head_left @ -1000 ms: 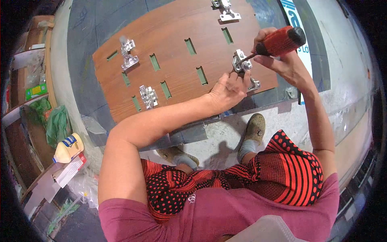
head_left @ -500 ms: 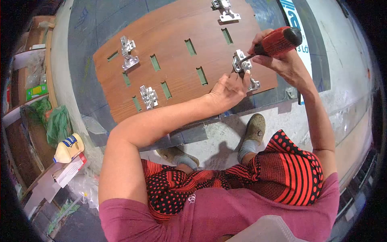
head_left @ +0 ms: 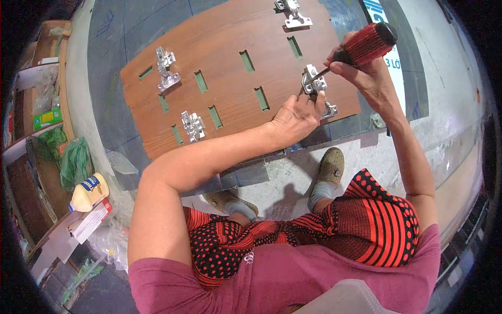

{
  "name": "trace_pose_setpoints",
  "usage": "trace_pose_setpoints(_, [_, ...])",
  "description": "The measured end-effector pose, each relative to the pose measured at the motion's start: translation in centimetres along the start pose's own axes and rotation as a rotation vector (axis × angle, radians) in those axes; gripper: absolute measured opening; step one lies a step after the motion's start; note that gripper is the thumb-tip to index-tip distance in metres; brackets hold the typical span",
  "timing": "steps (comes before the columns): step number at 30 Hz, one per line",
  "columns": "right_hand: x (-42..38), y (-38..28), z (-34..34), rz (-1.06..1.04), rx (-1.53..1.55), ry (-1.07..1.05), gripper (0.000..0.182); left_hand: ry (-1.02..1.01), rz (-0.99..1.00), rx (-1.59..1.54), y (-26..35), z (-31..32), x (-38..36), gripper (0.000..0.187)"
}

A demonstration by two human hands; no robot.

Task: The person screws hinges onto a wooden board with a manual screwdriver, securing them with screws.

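The right hand [head_left: 368, 76] stayed closed around the red screwdriver [head_left: 366, 46], whose handle had tipped up and rightward since a second ago, the tip still at the hinge [head_left: 314, 83] near the board's [head_left: 230, 78] right edge; probably a turn of the screw. The left hand [head_left: 295, 118] hardly moved, fingers loosely curled, fingertips steadying the hinge. Three other hinges lay unmoved
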State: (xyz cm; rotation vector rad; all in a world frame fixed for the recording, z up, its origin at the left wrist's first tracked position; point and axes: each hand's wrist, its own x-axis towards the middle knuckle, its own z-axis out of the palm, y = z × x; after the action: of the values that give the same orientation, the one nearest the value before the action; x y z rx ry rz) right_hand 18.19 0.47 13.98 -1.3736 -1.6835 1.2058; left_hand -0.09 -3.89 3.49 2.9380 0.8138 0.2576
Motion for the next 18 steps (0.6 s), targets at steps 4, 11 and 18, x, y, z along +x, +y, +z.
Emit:
trace_pose_setpoints(4, [0.0,-0.1,-0.8,0.017,0.142,-0.092,0.037,0.008,0.001,0.017,0.1,-0.3,0.0,0.072])
trace_pose_setpoints(11, [0.1,0.4,-1.2,-0.049,0.041,-0.097,0.039,0.0,0.007,0.045,0.0,-0.1,0.0,0.07])
trace_pose_setpoints(18, [-0.1,-1.0,-0.6,-0.006,-0.157,-0.09,0.032,0.035,0.022,0.131,0.0,-0.3,-0.1,0.07])
